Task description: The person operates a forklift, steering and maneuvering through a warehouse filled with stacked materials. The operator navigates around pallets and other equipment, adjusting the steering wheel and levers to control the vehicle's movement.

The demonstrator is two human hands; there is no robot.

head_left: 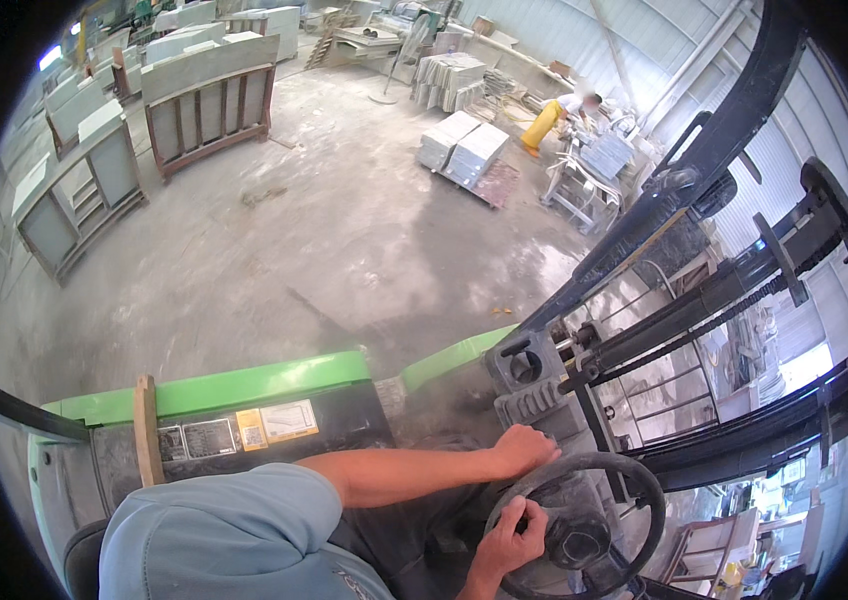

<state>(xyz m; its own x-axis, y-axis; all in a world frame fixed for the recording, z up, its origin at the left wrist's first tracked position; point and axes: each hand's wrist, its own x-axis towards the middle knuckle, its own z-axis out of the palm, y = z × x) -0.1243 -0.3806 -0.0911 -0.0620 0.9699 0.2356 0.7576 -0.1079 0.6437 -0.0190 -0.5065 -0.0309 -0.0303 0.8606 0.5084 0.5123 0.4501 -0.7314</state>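
Note:
A black steering wheel (656, 520) stands in front of me at the lower right, on the dusty cab of a forklift. My left arm in a light blue sleeve reaches across to it. My left hand (522, 451) is closed just beyond the wheel's upper left rim; what its fingers wrap round is hidden. Lower down, my right hand (510, 543) has its fingers curled at the left part of the wheel, gripping it there. The wheel's hub (580, 543) shows just right of this hand.
Black mast rails (704, 300) rise at the right. A green body panel (234, 385) borders the cab. Stone slabs stand on racks (212, 110) at far left. Stacked slabs (466, 150) lie on the concrete floor (274, 250). A person in yellow trousers (542, 126) bends over a bench beyond.

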